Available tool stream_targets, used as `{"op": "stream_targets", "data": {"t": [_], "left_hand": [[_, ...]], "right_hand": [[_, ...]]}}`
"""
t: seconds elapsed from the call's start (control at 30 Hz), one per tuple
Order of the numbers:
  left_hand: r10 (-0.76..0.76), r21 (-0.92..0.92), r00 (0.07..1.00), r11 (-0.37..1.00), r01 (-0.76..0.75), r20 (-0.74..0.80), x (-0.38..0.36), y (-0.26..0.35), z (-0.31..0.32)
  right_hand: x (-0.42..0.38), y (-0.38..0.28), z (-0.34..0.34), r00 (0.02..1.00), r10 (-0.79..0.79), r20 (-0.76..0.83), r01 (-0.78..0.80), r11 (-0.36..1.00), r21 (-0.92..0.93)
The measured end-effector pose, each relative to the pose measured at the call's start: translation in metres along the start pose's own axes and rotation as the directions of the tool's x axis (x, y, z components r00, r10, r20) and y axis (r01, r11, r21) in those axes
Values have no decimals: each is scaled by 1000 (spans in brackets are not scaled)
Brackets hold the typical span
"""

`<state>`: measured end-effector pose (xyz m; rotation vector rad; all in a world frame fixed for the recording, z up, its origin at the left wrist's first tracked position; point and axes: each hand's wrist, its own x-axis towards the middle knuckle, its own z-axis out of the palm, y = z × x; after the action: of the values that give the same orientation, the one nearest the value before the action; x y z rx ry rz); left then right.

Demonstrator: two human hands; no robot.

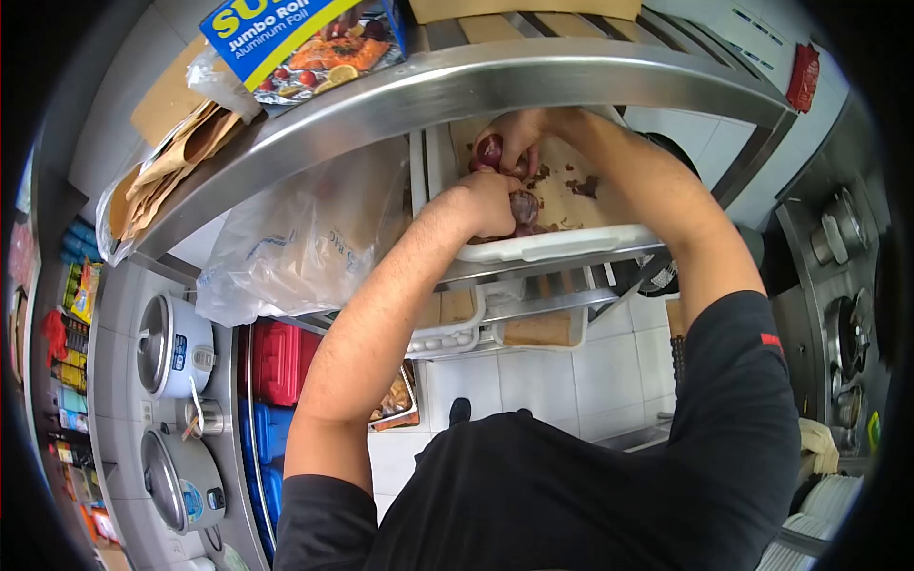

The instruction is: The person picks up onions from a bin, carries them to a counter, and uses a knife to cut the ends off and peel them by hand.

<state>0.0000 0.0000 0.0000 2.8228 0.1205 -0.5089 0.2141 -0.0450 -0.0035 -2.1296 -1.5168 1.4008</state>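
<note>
Both my hands reach into a white tray (571, 244) on a steel rack shelf. My left hand (484, 204) is closed around a dark red onion (525, 206) near the tray's front edge. My right hand (522, 135) grips another red onion (488, 150) further back in the tray. Loose purple onion skins (577, 185) lie scattered on the tray's pale bottom beside my hands. A curved steel shelf edge (457, 86) crosses just above and hides part of the tray.
A blue aluminium foil box (305, 38) and paper bags (162, 181) sit on the upper shelf. A clear plastic bag (305, 238) lies left of the tray. Two rice cookers (176, 344), red and blue bins (279, 364) and a white tiled floor (571, 381) are also in view.
</note>
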Motion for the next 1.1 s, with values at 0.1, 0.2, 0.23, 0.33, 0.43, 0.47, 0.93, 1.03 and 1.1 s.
{"op": "stream_targets", "data": {"t": [0.1, 0.2, 0.23, 0.33, 0.43, 0.47, 0.93, 1.03, 1.1], "left_hand": [[-57, -28, 996, 998, 55, -68, -13, 0, -4], [-81, -100, 993, 992, 72, -85, -15, 9, 2], [-101, -82, 990, 992, 93, -98, -13, 10, 5], [-141, -25, 981, 990, 138, -132, -10, 10, 8], [-137, -57, 990, 989, 135, -41, -2, 4, 0], [-142, -125, 988, 981, 149, 59, 2, 3, -4], [-54, -404, 987, 908, 113, 154, 22, -8, 13], [-13, -558, 989, 824, 93, 146, 18, -6, 11], [-25, -611, 994, 786, 87, 110, 14, -3, 9]], "right_hand": [[-22, -4, 14, 1000, -10, -20, 10, 1000, 18], [-42, 9, 32, 998, 56, 13, -56, 997, 49], [-50, 10, 38, 999, 53, 11, -53, 996, 74], [-68, 9, 56, 998, 24, -59, -15, 989, 145], [-81, 13, 63, 992, 43, -116, -20, 981, 193], [-83, 16, 67, 991, 60, -119, -34, 978, 207], [-96, 18, 109, 959, 76, -274, 93, 827, 555], [-104, 12, 110, 973, 59, -222, 107, 739, 665], [-101, 14, 107, 983, 45, -179, 93, 719, 688]]}}
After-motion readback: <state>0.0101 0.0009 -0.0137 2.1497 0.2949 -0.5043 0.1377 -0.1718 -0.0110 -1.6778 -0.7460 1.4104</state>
